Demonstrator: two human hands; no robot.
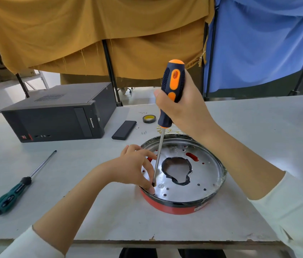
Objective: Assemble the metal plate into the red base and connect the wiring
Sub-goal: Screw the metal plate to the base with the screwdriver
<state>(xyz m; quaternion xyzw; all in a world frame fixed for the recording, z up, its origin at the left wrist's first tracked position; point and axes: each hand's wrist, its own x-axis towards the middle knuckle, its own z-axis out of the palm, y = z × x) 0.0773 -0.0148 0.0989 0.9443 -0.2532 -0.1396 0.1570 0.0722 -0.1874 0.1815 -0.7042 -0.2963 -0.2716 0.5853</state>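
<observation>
A round metal plate [202,175] with a dark-edged central cutout and several small holes sits inside the red base [171,206] near the table's front edge. My right hand [182,107] grips the handle of a black-and-orange screwdriver [172,84], held nearly upright; its shaft runs down to the plate's left front rim. My left hand [137,166] rests on that rim, its fingertips pinching around the screwdriver tip; whatever is under the tip is hidden. One screw head [161,186] shows in the plate just right of the tip.
A green-handled screwdriver [14,190] lies at the left. A black computer case [59,116] stands at the back left, with a flat black box [124,130], a tape roll [148,119] and loose screws [143,132] behind the base. Yellow and blue cloths hang beyond the table.
</observation>
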